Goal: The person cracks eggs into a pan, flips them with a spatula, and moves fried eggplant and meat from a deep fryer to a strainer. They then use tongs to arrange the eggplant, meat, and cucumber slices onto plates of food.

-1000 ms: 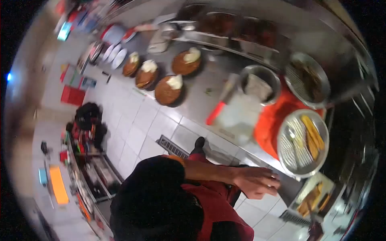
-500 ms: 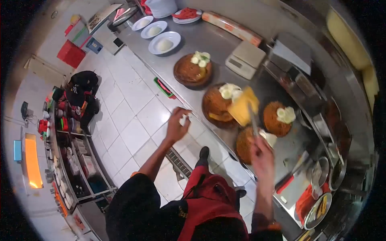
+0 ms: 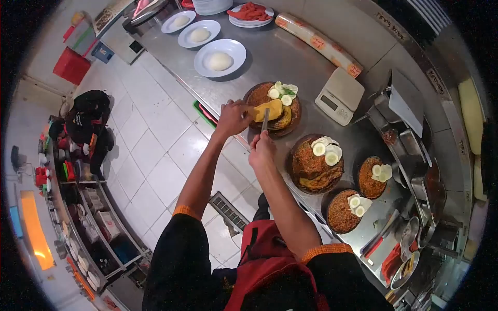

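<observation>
My right hand (image 3: 263, 147) is wrapped around a metal utensil (image 3: 265, 118) with a flat narrow end; its exact kind is hard to make out. At its end lies a folded yellow piece that looks like omelette (image 3: 268, 110), over a brown plate of reddish-brown rice (image 3: 255, 95). My left hand (image 3: 233, 118) is closed at the omelette's left edge, fingertips partly hidden. Cucumber slices (image 3: 285, 99) and pale green leaf sit on the rice. Nearer me stands a second plate of rice (image 3: 306, 168) with egg and cucumber.
Two smaller rice plates (image 3: 345, 220) (image 3: 371, 181) stand to the right. White plates with rice mounds (image 3: 220, 58) line the far left. A scale (image 3: 340, 96), a paper roll (image 3: 319, 44) and metal containers (image 3: 410, 150) edge the counter. Another person (image 3: 88, 129) bends at the left shelves.
My right hand has carried the omelette from over the second plate to the farther one. My left hand has moved up and right to meet it. The view has shifted.
</observation>
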The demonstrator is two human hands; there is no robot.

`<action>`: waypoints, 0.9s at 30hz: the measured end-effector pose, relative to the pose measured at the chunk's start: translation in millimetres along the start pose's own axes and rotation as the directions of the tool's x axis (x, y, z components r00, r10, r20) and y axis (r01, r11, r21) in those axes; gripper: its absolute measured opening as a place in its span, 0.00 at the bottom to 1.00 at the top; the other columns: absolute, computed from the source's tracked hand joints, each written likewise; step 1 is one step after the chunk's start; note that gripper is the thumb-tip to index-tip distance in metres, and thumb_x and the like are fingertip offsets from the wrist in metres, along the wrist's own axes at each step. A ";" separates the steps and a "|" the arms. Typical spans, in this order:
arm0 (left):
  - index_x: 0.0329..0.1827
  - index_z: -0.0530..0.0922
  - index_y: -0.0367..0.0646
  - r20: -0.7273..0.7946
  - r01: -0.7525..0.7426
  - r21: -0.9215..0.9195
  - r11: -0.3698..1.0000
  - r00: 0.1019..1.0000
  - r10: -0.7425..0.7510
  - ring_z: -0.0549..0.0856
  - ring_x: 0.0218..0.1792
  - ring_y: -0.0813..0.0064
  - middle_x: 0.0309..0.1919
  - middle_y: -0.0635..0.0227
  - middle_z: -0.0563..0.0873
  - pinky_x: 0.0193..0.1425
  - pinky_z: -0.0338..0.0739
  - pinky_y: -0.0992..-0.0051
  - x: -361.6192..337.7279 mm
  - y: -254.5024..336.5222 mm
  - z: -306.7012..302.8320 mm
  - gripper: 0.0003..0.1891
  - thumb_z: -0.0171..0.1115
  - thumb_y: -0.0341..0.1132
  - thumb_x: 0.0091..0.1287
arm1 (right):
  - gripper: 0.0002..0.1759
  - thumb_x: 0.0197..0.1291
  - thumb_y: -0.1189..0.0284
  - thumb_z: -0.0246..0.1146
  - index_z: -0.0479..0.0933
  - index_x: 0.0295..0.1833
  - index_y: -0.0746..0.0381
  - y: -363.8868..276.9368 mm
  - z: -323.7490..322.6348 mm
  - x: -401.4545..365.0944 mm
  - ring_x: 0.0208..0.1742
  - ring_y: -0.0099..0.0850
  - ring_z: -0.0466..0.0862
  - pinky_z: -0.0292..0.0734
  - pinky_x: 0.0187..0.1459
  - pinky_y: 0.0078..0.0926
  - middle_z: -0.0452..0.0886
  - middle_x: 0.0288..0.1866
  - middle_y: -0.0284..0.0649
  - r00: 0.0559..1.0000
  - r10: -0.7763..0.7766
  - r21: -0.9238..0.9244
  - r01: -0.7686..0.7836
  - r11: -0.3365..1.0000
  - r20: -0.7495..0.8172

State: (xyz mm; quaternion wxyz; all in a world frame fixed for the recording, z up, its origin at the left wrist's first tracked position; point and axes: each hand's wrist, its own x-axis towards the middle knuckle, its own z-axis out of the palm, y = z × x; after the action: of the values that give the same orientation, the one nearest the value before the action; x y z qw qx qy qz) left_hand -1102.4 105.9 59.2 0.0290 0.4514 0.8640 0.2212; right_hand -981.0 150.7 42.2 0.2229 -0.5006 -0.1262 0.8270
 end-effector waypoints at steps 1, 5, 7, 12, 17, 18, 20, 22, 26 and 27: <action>0.44 0.84 0.51 0.002 0.000 -0.008 1.000 1.000 0.000 0.78 0.46 0.56 0.41 0.61 0.83 0.49 0.71 0.57 2.3 0.1 1.2 0.14 0.62 0.39 0.55 | 0.07 0.65 0.65 0.59 0.74 0.43 0.57 -1.3 3.3 -0.3 0.26 0.18 0.71 0.66 0.28 0.14 0.73 0.28 0.30 1.000 -0.014 0.019 0.014 1.000 0.002; 0.41 0.84 0.54 0.025 -0.064 0.012 0.998 0.998 0.064 0.79 0.44 0.59 0.40 0.65 0.83 0.47 0.68 0.57 8.0 -4.6 2.7 0.14 0.67 0.43 0.51 | 0.09 0.64 0.65 0.61 0.73 0.43 0.58 -15.3 -7.7 -4.6 0.26 0.18 0.70 0.66 0.29 0.15 0.72 0.27 0.30 0.999 0.048 -0.019 -0.048 0.999 -0.015; 0.39 0.84 0.54 -0.006 -0.063 0.004 0.998 0.998 0.063 0.79 0.43 0.60 0.39 0.66 0.83 0.47 0.68 0.58 9.4 -9.6 3.9 0.13 0.68 0.43 0.50 | 0.11 0.62 0.65 0.62 0.74 0.44 0.59 -31.9 -27.3 -3.0 0.25 0.18 0.71 0.66 0.27 0.17 0.73 0.27 0.30 0.993 0.028 -0.255 0.002 0.967 0.115; 0.35 0.84 0.52 0.015 -0.053 -0.041 0.998 0.998 0.053 0.81 0.39 0.63 0.34 0.67 0.85 0.45 0.68 0.59 13.5 -21.2 4.9 0.10 0.68 0.41 0.50 | 0.13 0.59 0.66 0.65 0.76 0.43 0.64 -94.9 -78.2 -22.9 0.26 0.23 0.77 0.71 0.27 0.24 0.79 0.31 0.38 0.851 -0.389 -0.651 0.521 0.552 0.352; 0.40 0.84 0.54 0.097 0.005 -0.017 1.000 0.995 -0.003 0.81 0.42 0.65 0.35 0.70 0.85 0.51 0.66 0.61 22.3 -17.1 2.2 0.12 0.68 0.37 0.52 | 0.16 0.53 0.71 0.66 0.77 0.47 0.66 -148.5 -50.4 -29.1 0.35 0.41 0.82 0.76 0.38 0.36 0.81 0.38 0.48 0.389 -0.183 -0.424 0.740 -0.523 0.903; 0.40 0.84 0.54 0.094 0.004 -0.016 1.000 0.996 -0.002 0.81 0.42 0.65 0.35 0.70 0.85 0.51 0.66 0.61 26.2 -17.3 2.5 0.12 0.68 0.37 0.52 | 0.15 0.52 0.72 0.66 0.78 0.46 0.65 -146.9 -49.6 -21.7 0.37 0.46 0.80 0.75 0.41 0.40 0.81 0.37 0.47 0.410 -0.167 -0.431 0.724 -0.539 0.897; 0.44 0.83 0.53 0.162 -0.035 0.043 0.998 0.986 0.028 0.81 0.43 0.63 0.35 0.68 0.85 0.49 0.67 0.58 32.1 -17.3 5.8 0.13 0.66 0.39 0.55 | 0.14 0.52 0.72 0.65 0.78 0.45 0.65 -149.0 -47.8 -15.3 0.38 0.46 0.80 0.75 0.41 0.40 0.81 0.36 0.47 0.342 -0.118 -0.344 0.736 -0.583 0.932; 0.41 0.83 0.54 0.124 -0.075 0.037 0.997 0.990 0.070 0.82 0.42 0.61 0.32 0.65 0.85 0.48 0.68 0.57 38.8 -17.5 11.8 0.11 0.63 0.41 0.56 | 0.13 0.53 0.72 0.65 0.78 0.44 0.65 -153.1 -50.4 -12.8 0.38 0.46 0.80 0.74 0.41 0.40 0.81 0.36 0.47 0.271 -0.068 -0.253 0.739 -0.624 0.960; 0.37 0.84 0.54 0.171 -0.127 0.110 0.986 0.979 0.107 0.82 0.42 0.58 0.30 0.60 0.84 0.48 0.68 0.55 48.4 -13.2 25.2 0.11 0.59 0.45 0.58 | 0.13 0.54 0.71 0.64 0.78 0.44 0.65 -163.8 -70.2 -7.9 0.40 0.47 0.80 0.74 0.42 0.40 0.81 0.37 0.47 0.215 -0.009 -0.168 0.738 -0.654 0.977; 0.37 0.84 0.54 0.171 -0.126 0.112 0.986 0.980 0.106 0.82 0.42 0.58 0.30 0.60 0.84 0.48 0.68 0.55 51.6 -11.9 26.9 0.11 0.59 0.45 0.58 | 0.13 0.54 0.71 0.65 0.78 0.44 0.65 -164.5 -72.0 -4.9 0.41 0.46 0.80 0.74 0.43 0.39 0.81 0.38 0.47 0.225 -0.010 -0.178 0.744 -0.644 0.974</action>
State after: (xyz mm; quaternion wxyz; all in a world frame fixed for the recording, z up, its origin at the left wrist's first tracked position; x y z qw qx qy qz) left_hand -1135.3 150.5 37.9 0.0592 0.5188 0.8427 0.1311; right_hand -875.5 290.2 83.3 0.1551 -0.0390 -0.9688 0.1892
